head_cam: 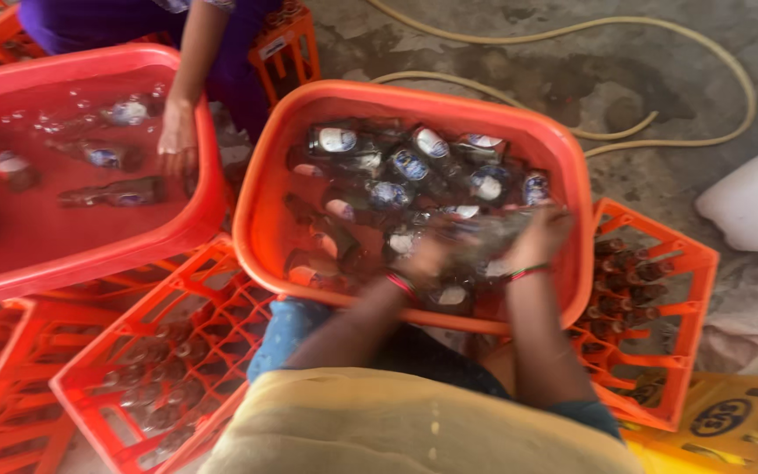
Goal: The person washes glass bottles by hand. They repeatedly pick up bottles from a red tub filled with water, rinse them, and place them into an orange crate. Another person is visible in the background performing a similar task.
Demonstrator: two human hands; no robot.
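In front of me stands an orange tub (261, 219) filled with water and several dark glass bottles (410, 165) with pale labels. My left hand (429, 256) and my right hand (539, 235) are both down in the tub, blurred by motion, together gripping one glass bottle (484, 235) that lies sideways between them. Red bangles ring both wrists. The bottle's outline is smeared, so its details are unclear.
A second red tub (89, 254) at left holds a few bottles; another person's hand (177, 136) rests on its rim. Orange bottle crates (160, 351) (651, 325) hold bottles at left and right. A hose (660, 79) loops over wet concrete. A white sack (756, 202) lies at right.
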